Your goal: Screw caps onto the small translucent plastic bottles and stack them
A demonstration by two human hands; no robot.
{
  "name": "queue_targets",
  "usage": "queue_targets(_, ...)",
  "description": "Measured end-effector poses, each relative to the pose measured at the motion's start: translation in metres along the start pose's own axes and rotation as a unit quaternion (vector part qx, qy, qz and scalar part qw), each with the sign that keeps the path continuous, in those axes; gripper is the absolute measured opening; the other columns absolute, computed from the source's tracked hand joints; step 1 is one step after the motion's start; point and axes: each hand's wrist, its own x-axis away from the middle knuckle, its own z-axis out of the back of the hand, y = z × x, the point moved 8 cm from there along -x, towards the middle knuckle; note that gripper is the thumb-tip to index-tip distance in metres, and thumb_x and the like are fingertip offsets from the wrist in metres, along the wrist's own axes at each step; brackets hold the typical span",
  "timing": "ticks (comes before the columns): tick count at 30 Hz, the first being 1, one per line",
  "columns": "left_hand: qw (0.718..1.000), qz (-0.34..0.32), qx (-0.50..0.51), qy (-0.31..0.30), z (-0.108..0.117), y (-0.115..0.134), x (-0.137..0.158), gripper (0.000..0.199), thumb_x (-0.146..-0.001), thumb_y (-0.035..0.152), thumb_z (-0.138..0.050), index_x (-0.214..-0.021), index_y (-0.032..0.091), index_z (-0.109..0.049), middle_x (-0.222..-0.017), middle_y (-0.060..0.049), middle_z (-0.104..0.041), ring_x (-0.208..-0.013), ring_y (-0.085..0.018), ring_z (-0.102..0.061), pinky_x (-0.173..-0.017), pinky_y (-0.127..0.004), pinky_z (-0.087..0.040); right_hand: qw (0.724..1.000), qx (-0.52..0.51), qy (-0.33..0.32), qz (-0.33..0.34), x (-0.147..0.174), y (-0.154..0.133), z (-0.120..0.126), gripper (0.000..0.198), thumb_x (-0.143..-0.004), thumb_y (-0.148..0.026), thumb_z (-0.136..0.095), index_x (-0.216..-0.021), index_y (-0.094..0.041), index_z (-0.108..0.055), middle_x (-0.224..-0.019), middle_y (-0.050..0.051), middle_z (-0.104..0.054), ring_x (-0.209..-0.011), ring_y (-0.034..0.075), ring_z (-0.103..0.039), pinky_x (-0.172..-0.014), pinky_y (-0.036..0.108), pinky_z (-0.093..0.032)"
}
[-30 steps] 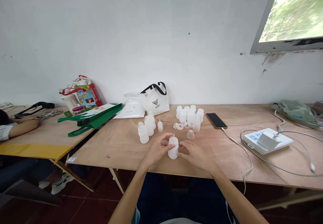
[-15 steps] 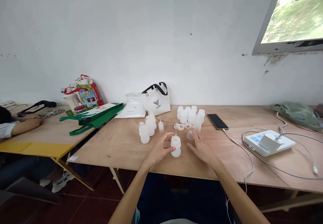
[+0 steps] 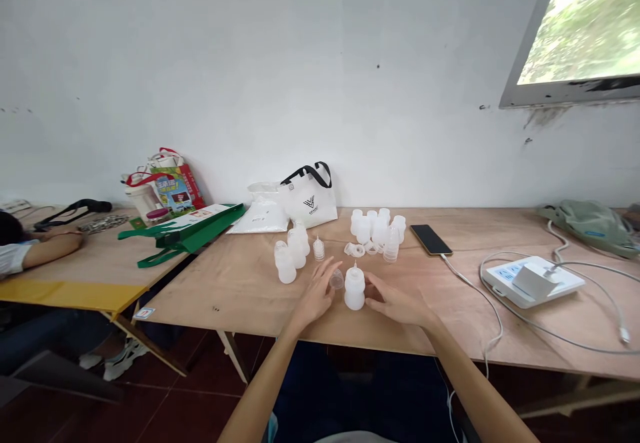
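Head view, clock centred on the bottle between the hands. Nothing I'd swear to on the lettering front. White tote bag at 11 o'clock has a black V-like logo with tiny text under it, too small to read. White plastic pouch around 10 also has faint print, no chance of making it out. Farther out at 10 there's a colourful package, red side, blue front, big white Chinese characters I can't fully read. Little sticker on the bench corner at 9, illegible too.

The bottle itself: milky white, semi-see-through, pinched at the waist, with a skinny pointed nozzle on top. It's upright on the bench near the front edge, between the hands.

Right hand is half open at its 3 o'clock side, thumb and fingertip right up against it; can't tell if that's a real grip. Left hand is loosely open with a clear cap between thumb and fingers, just beside the bottle at 10; can't tell whether it's held.

More white bottles cluster at 1 o'clock, phone at 2.
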Motion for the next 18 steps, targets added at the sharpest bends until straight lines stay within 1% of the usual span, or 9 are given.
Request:
queue_targets(1, 1.000, 0.005, 0.005, -0.009, -0.003, -0.003, 0.000, 0.057, -0.089, 0.011, -0.052, -0.142, 0.029, -0.051, -0.157, -0.007, -0.044, -0.146, -0.027, -0.038, -0.121, -0.051, -0.030, 1.000, -0.019, -0.007, 0.004, 0.000, -0.004, -0.002, 0.066, -0.093, -0.031, -0.056, -0.154, -0.029, -0.034, -0.149, 0.008, -0.054, -0.132, 0.027, -0.055, -0.111, 0.049, -0.045)
queue_targets(3, 1.000, 0.008, 0.020, -0.022, -0.008, -0.006, -0.001, 0.044, -0.093, 0.020, -0.055, -0.136, 0.028, -0.056, -0.145, -0.008, -0.057, -0.134, -0.027, -0.052, -0.114, -0.049, -0.039, 0.999, -0.043, -0.007, 0.009, -0.001, -0.011, -0.004, 0.067, -0.092, -0.037, -0.061, -0.153, -0.029, -0.036, -0.148, 0.008, -0.055, -0.130, 0.027, -0.056, -0.109, 0.047, -0.046)
queue_targets(5, 0.999, 0.016, 0.029, -0.017, -0.007, -0.006, -0.002, 0.034, -0.094, 0.028, -0.057, -0.128, 0.025, -0.061, -0.127, -0.008, -0.067, -0.118, -0.027, -0.062, -0.105, -0.047, -0.047, 0.999, -0.054, 0.001, 0.004, -0.002, -0.013, -0.007, 0.064, -0.091, -0.040, -0.064, -0.149, -0.028, -0.041, -0.142, 0.008, -0.059, -0.125, 0.027, -0.058, -0.105, 0.045, -0.048)
queue_targets(6, 0.999, 0.028, 0.033, -0.008, -0.004, -0.006, -0.002, 0.032, -0.093, 0.032, -0.059, -0.124, 0.025, -0.061, -0.121, -0.008, -0.070, -0.111, -0.027, -0.065, -0.101, -0.045, -0.049, 0.998, -0.056, 0.007, -0.003, -0.003, -0.013, -0.007, 0.061, -0.091, -0.041, -0.064, -0.146, -0.028, -0.044, -0.137, 0.008, -0.062, -0.120, 0.027, -0.060, -0.102, 0.044, -0.049)
queue_targets(9, 0.993, 0.083, 0.073, 0.049, 0.014, -0.009, -0.003, 0.036, -0.092, 0.043, -0.061, -0.122, 0.023, -0.058, -0.113, -0.007, -0.071, -0.101, -0.025, -0.068, -0.093, -0.041, -0.052, 0.998, -0.051, 0.026, -0.030, -0.001, -0.012, -0.006, 0.053, -0.090, -0.043, -0.064, -0.139, -0.026, -0.049, -0.123, 0.005, -0.067, -0.106, 0.025, -0.064, -0.091, 0.040, -0.052)
queue_targets(12, 0.974, 0.114, 0.148, 0.130, 0.040, -0.009, -0.001, 0.039, -0.092, 0.052, -0.061, -0.117, 0.022, -0.054, -0.109, -0.007, -0.069, -0.095, -0.022, -0.069, -0.088, -0.037, -0.053, 0.997, -0.013, 0.052, -0.057, 0.002, -0.010, 0.004, 0.043, -0.090, -0.043, -0.062, -0.128, -0.025, -0.055, -0.113, 0.004, -0.069, -0.097, 0.024, -0.065, -0.085, 0.038, -0.052)
queue_targets(15, 0.944, 0.110, 0.243, 0.194, 0.064, -0.003, 0.002, 0.042, -0.091, 0.057, -0.061, -0.112, 0.022, -0.051, -0.094, -0.003, -0.067, -0.080, -0.017, -0.068, -0.080, -0.033, -0.055, 0.991, 0.042, 0.115, -0.050, 0.005, -0.010, 0.022, 0.032, -0.089, -0.041, -0.062, -0.117, -0.025, -0.059, -0.116, 0.005, -0.068, -0.103, 0.026, -0.064, -0.087, 0.039, -0.051)
queue_targets(16, 0.936, 0.107, 0.268, 0.202, 0.070, -0.001, 0.004, 0.043, -0.091, 0.058, -0.061, -0.111, 0.022, -0.050, -0.090, -0.001, -0.065, -0.076, -0.016, -0.067, -0.078, -0.032, -0.055, 0.988, 0.053, 0.138, -0.040, 0.006, -0.011, 0.028, 0.032, -0.088, -0.040, -0.063, -0.116, -0.025, -0.059, -0.119, 0.005, -0.067, -0.106, 0.026, -0.064, -0.089, 0.040, -0.051)
queue_targets(18, 0.930, 0.102, 0.291, 0.201, 0.077, 0.006, 0.006, 0.043, -0.091, 0.058, -0.060, -0.111, 0.021, -0.052, -0.087, 0.000, -0.063, -0.072, -0.015, -0.065, -0.075, -0.030, -0.055, 0.983, 0.061, 0.174, -0.024, 0.008, -0.012, 0.038, 0.036, -0.087, -0.041, -0.064, -0.119, -0.026, -0.058, -0.124, 0.006, -0.066, -0.111, 0.027, -0.063, -0.092, 0.042, -0.051)
